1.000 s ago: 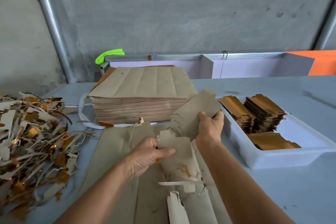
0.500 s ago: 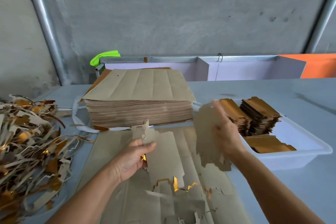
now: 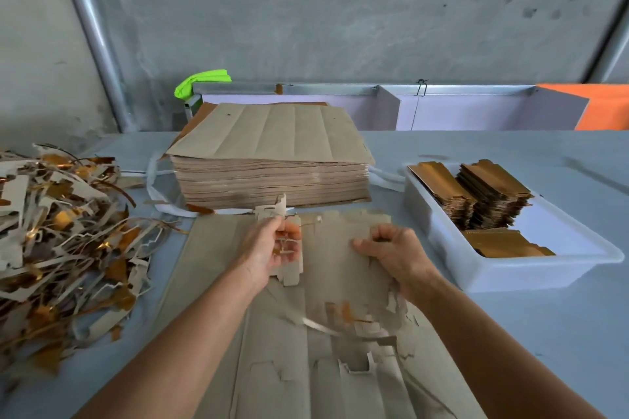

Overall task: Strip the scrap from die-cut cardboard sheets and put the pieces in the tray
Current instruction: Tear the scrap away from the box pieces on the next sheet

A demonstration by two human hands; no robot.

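Worked sheet: die-cut cardboard, flat on the bench, nearest the wearer; torn gaps and loose slivers across its middle, part stripped

Right hand: half a second ago raised beside the tray with a freed piece; now back down on the sheet, fingers curled into a loose fist pressing the card, no piece seen in it. Judged: that piece is delivered and the next separation is beginning

Left hand: fingers closed on a cut piece with thin scrap threads clinging, held just above the sheet

Scrap heap: tangled strips, grey and gold, left of the sheet, well apart from the tray

Tray: white, right of the sheet; gold-faced pieces stacked in rows inside, floor space left at the far right

Unworked stack: uncut sheets, beyond the hands, many remaining

Obstruction: none between sheet and tray; slivers may snag the lifting
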